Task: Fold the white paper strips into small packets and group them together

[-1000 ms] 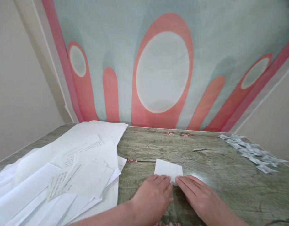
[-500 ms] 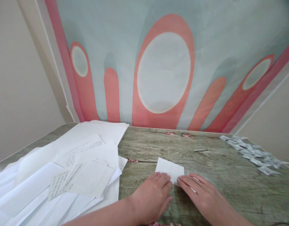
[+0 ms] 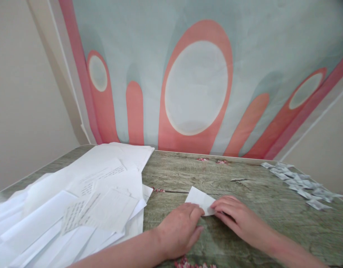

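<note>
The small, straight-edged piece of white paper (image 3: pixel 200 198) lies on the grey-brown, wood-patterned table (image 3: pixel 174 169), between both hands. Its visible surface looks plain and pale. The bare left hand (image 3: pixel 180 230) rests fingers on its near left side, the thumb spread apart; the bare right hand (image 3: pixel 240 219) pinches its right corner.
</note>
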The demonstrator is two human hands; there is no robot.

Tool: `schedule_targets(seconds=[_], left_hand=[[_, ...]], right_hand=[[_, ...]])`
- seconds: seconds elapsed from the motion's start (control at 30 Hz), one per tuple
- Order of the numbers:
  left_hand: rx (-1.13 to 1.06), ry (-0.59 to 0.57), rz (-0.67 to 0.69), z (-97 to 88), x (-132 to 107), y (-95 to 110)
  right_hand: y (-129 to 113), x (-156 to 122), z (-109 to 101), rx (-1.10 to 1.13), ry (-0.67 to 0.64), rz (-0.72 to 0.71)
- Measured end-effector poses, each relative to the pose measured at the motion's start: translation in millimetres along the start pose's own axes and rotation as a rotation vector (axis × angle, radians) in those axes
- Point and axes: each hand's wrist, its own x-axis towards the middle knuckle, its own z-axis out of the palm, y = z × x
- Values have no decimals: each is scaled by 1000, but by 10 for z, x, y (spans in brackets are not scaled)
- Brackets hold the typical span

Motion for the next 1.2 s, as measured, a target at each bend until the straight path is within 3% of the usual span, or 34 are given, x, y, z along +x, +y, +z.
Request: schedule_targets(seconds=[0.17,0.33,1.2], left_hand=[[22,-46,3,-25,13,4],[90,-53,29,-55,22,15],[197,-78,19,34,39,-4]], right_hand=[[103,154,-20,262,-87,107],[197,230,46,373,-76,169],[184,253,252,241,66,309]])
